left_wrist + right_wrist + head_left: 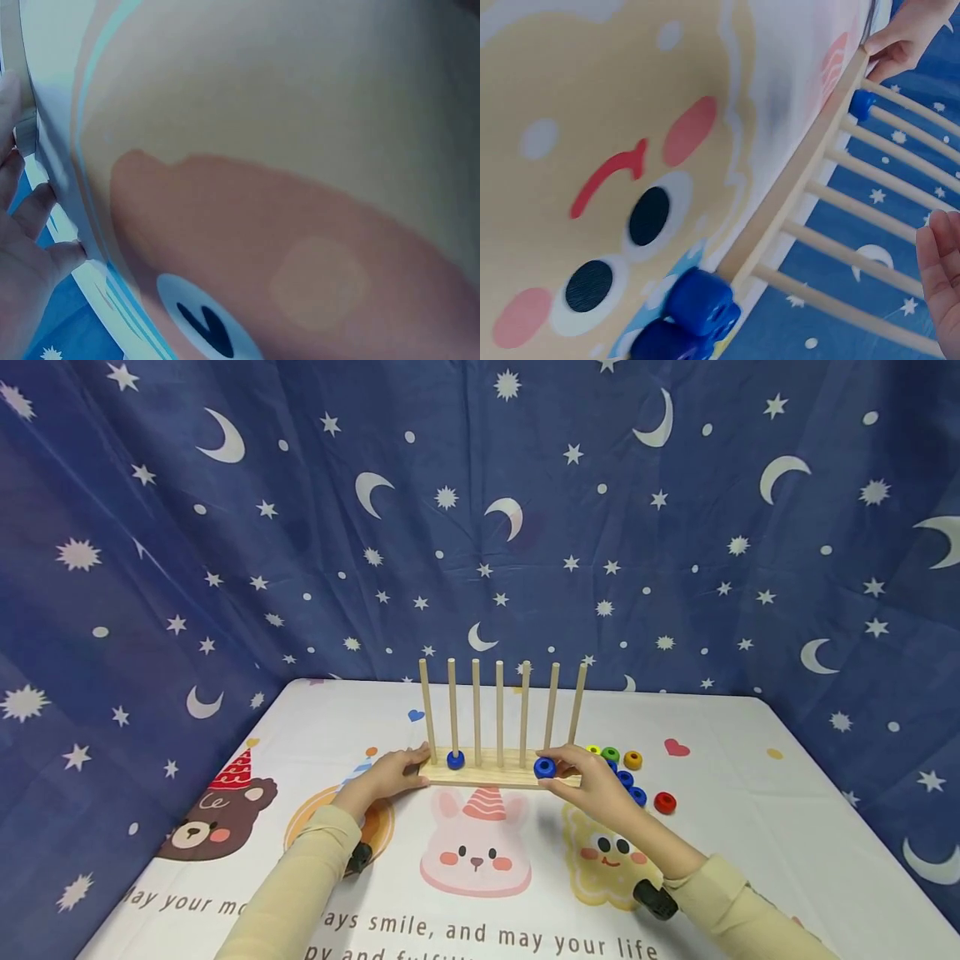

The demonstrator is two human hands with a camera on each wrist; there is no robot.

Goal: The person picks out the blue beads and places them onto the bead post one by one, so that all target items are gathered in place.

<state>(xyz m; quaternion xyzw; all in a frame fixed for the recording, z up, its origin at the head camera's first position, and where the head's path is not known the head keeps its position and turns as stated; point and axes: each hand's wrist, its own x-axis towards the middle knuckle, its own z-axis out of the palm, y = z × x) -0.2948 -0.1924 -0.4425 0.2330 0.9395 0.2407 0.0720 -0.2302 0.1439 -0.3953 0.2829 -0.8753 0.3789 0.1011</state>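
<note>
A wooden peg stand point(487, 774) with several upright pegs stands on the table. My left hand point(388, 774) grips the left end of its base, thumb at the front and fingers behind; the left wrist view catches only part of that hand point(26, 247). One blue ring point(455, 760) sits at the bottom of the second peg from the left. Over the right part of the base, my right hand point(592, 778) pinches another blue ring point(545, 767) between thumb and fingers, its hole facing the head camera. In the right wrist view, that hand's fingers point(941, 262) show at the edge.
Loose rings lie right of the stand, partly behind my right hand: several blue point(637, 796), a green point(611, 754), a yellow point(593, 749), an orange point(633, 760) and a red one point(665, 802). A printed white cloth point(720, 843) covers the table. A blue star-patterned curtain point(465, 568) hangs behind.
</note>
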